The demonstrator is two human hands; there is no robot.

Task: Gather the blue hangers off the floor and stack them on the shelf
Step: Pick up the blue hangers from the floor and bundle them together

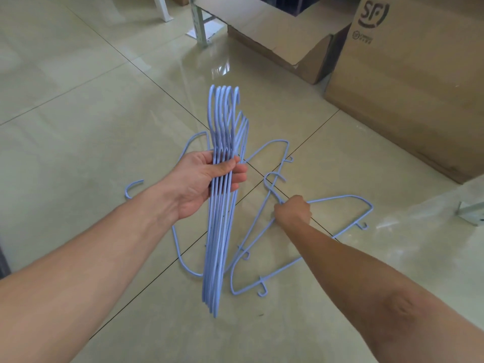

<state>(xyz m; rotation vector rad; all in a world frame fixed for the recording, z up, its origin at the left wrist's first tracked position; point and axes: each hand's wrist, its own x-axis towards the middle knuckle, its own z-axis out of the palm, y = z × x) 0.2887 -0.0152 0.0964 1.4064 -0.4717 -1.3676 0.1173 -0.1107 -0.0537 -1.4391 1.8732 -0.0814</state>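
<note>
My left hand (207,180) grips a bundle of several light blue wire hangers (218,231), held edge-on with their hooks pointing away from me, above the tiled floor. My right hand (293,209) is closed around the neck of another blue hanger (340,199) that lies flat on the floor to the right. Behind it lies a further blue hanger (277,142). One more blue hanger (176,244) lies partly hidden under my left hand and the bundle, its hook (132,186) showing left of my wrist.
A tall cardboard box (408,82) stands at the right, with an open cardboard box (285,35) behind it. Metal shelf legs (201,22) stand at the top centre, and a metal bracket (471,209) at the right edge. The floor is glossy beige tile.
</note>
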